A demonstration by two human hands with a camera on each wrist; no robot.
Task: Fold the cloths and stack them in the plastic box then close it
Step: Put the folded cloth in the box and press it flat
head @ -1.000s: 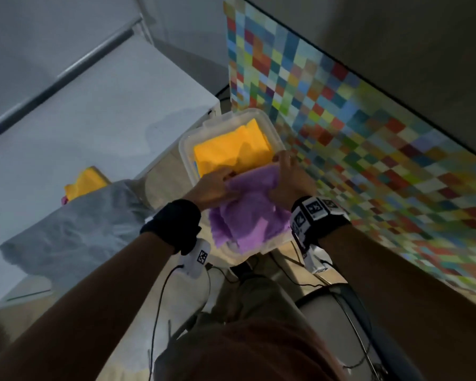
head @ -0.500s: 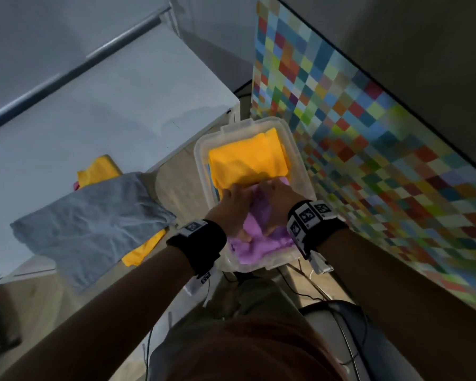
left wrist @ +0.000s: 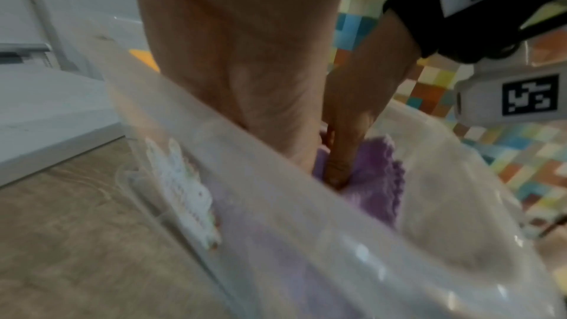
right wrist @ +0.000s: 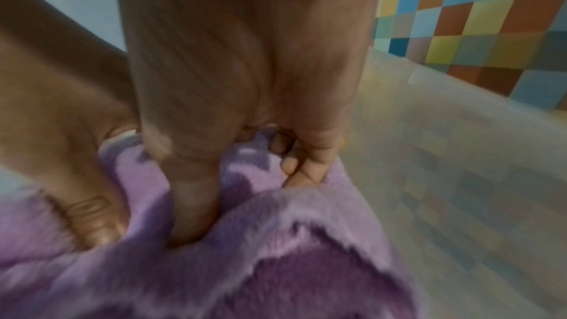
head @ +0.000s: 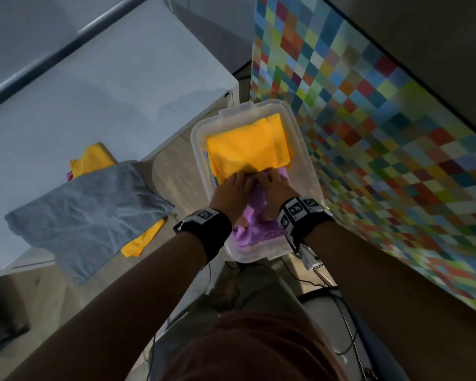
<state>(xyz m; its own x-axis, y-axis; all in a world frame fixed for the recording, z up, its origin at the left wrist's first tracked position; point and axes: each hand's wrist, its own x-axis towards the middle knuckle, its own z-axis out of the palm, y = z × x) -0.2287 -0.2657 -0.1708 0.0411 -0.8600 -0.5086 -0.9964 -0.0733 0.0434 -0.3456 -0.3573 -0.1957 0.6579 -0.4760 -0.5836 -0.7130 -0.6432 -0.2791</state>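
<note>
Person's worn gear, head and wrist views.
Both forearms bare, no sleeves. Left wrist (head: 204, 226): wide black band, white block on top bearing a black-and-white square marker. Right wrist (head: 302, 215): black band with several white marker tiles; a white camera module (head: 309, 257) hangs below it, thin black cable trailing. Rust-coloured top (head: 259, 350), olive trousers (head: 248, 290).

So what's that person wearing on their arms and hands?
The hands are bare, with no gloves or sleeves. The left hand has a black wristband carrying a white square-patterned tag. The right hand has a similar black band with several such tags, a small white device hanging under it, and thin dark cables trailing below.
</note>
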